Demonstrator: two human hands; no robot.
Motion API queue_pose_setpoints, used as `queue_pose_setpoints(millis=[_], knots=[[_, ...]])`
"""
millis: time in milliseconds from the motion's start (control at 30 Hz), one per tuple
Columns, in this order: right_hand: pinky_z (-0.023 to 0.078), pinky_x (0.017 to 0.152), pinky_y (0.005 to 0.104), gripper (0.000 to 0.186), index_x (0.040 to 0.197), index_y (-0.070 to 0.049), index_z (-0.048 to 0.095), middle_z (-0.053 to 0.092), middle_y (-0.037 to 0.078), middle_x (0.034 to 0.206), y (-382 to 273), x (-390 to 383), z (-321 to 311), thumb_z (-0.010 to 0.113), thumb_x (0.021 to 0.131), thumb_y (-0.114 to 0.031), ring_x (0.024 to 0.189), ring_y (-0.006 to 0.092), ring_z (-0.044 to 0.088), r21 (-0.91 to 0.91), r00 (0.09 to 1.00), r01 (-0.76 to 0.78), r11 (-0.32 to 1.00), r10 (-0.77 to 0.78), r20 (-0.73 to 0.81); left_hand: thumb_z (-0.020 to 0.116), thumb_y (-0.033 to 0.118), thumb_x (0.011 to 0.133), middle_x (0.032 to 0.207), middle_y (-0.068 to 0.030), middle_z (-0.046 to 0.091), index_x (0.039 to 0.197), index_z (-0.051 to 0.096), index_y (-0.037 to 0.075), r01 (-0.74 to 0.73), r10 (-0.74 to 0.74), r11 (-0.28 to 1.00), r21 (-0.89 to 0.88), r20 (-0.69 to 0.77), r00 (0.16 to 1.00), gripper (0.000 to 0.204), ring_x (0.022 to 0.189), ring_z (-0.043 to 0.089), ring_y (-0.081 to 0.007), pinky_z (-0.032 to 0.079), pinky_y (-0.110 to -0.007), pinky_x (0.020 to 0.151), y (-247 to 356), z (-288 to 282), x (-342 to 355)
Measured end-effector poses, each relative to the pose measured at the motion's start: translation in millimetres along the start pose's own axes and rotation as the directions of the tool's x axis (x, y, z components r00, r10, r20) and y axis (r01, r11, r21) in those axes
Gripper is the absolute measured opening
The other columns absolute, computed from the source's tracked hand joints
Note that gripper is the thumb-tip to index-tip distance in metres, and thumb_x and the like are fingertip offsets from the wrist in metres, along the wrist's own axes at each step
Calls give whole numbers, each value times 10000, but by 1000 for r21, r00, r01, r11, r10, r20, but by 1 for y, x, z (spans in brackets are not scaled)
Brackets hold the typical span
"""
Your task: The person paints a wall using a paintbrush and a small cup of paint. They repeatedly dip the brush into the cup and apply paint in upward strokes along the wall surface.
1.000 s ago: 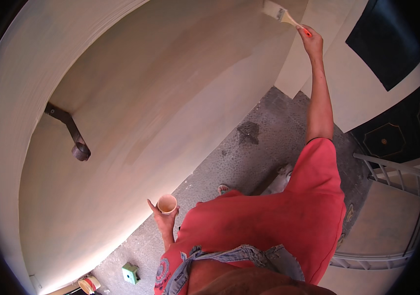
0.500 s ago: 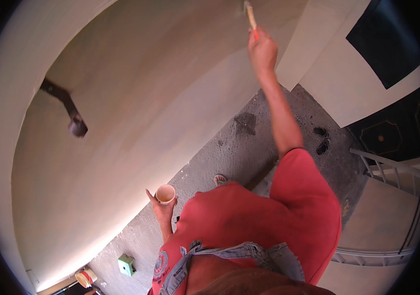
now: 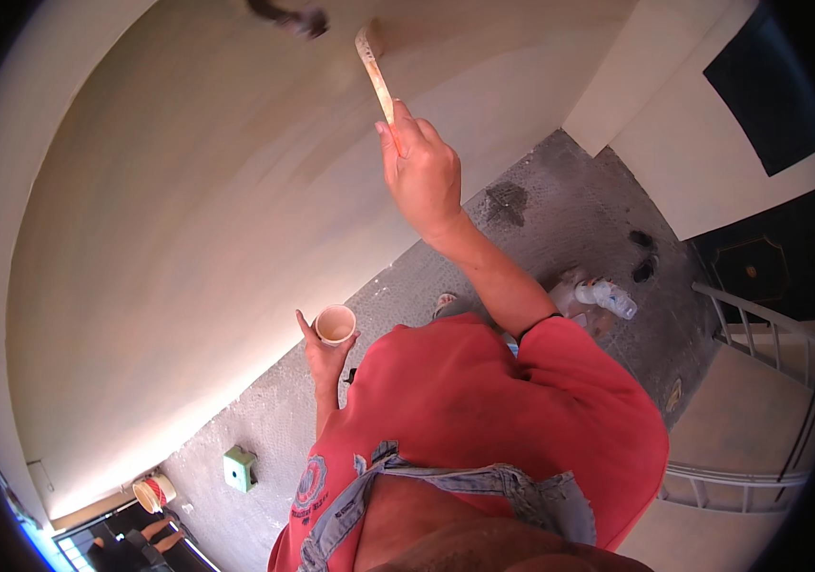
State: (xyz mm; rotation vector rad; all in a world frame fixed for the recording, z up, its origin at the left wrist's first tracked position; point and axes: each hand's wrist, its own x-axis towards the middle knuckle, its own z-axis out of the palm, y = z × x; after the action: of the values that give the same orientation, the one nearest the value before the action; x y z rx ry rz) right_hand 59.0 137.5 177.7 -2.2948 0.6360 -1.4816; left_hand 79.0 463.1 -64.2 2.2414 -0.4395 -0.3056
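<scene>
My right hand is closed on the handle of a paintbrush, raised at upper middle with its bristles at or close to the beige wall; I cannot tell whether they touch it. Lower and to the left, my left hand grips a small cup from below and behind, its pale pinkish inside showing. A dark metal bracket, blurred, juts from the wall just left of the brush head.
Grey speckled floor runs along the wall, holding a green stool, a bucket and plastic-wrapped items. Metal railings and a dark door stand right. A person's legs show at lower left.
My right hand and brush have moved left and downward along the wall. The cup has risen in the picture. The bracket now appears higher and farther right.
</scene>
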Motion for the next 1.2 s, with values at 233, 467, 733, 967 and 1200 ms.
queue_pose_setpoints(millis=[233, 467, 733, 967, 1200], knots=[[522, 540, 411, 354, 1237, 28, 642, 635, 142, 790, -85, -48, 8, 711, 940, -151, 616, 317, 650, 116, 998, 12, 993, -19, 60, 965, 279, 662, 1286, -194, 657, 1609, 4, 32, -18, 15, 998, -65, -35, 999, 1372, 1174, 655, -357, 530, -440, 986, -51, -39, -32], [523, 529, 404, 398, 1275, 19, 612, 609, 134, 808, -165, -107, 20, 719, 927, -143, 613, 298, 642, 333, 974, 87, 939, -150, 168, 963, 263, 664, 1269, -205, 661, 1610, 2, 32, 23, -30, 993, -114, -59, 998, 1368, 1165, 658, -363, 531, -441, 973, -82, -69, -53], [517, 527, 409, 249, 1126, -18, 652, 609, 115, 756, -228, -133, 48, 710, 918, -140, 614, 286, 637, 642, 893, 140, 754, -376, 248, 960, 230, 654, 1236, -234, 671, 1606, 57, -2, 11, -29, 989, -146, -122, 992, 1333, 1155, 659, -358, 519, -433, 975, -111, -82, -75], [519, 580, 448, 115, 858, -47, 693, 633, 126, 698, -254, -104, 108, 718, 891, -154, 633, 317, 652, 739, 854, 98, 667, -437, 281, 960, 221, 646, 1218, -244, 678, 1608, 70, 11, 89, -100, 990, -106, -107, 989, 1328, 1162, 655, -380, 518, -448, 983, -109, -83, -80], [542, 617, 368, 184, 965, -53, 756, 718, 125, 795, -148, -47, 85, 770, 879, -214, 659, 261, 681, 638, 891, 6, 770, -295, 346, 955, 192, 648, 1228, -206, 680, 1614, 68, 30, 28, -68, 982, -186, -211, 975, 1322, 1158, 664, -345, 524, -429, 983, -104, -72, -82]])
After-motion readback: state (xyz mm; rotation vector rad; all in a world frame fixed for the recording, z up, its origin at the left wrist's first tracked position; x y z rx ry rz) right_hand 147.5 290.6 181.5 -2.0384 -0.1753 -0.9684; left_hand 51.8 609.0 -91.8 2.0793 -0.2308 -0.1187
